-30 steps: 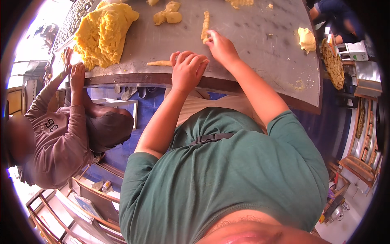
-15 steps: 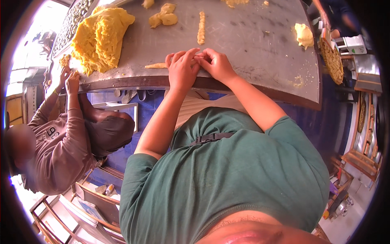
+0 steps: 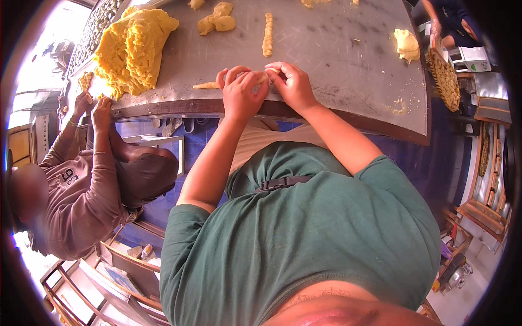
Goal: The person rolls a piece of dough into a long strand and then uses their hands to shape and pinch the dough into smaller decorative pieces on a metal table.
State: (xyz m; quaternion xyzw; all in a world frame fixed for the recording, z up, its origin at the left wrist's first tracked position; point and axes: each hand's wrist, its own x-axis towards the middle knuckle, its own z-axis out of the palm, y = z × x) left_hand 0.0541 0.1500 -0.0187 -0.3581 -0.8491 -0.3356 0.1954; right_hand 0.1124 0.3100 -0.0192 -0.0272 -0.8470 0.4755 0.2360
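Observation:
At the near edge of the table, my left hand (image 3: 243, 92) curls over a thin dough rope (image 3: 206, 85). The rope's tapered end sticks out to the left, and a bit shows by the fingertips on the right. Just beside it, my right hand (image 3: 292, 86) is closed with thumb and fingers pinched; whether dough is between them is hidden. Beyond both hands lies a narrow row of small dough pieces (image 3: 267, 35), pressed together in a line pointing away from me. The grey metal table (image 3: 337, 65) carries all of this.
A big yellow dough mound (image 3: 133, 51) sits at left, with smaller lumps (image 3: 217, 19) behind. Another dough lump (image 3: 406, 45) lies at right, near a round tray of pieces (image 3: 445, 81). A seated person (image 3: 81, 190) works at the left edge; another person (image 3: 448, 22) stands far right.
My right hand has drawn slightly away from the left, its fingers curling in. The left fingers have shifted along the dough rope. The seated person's hands moved a little lower.

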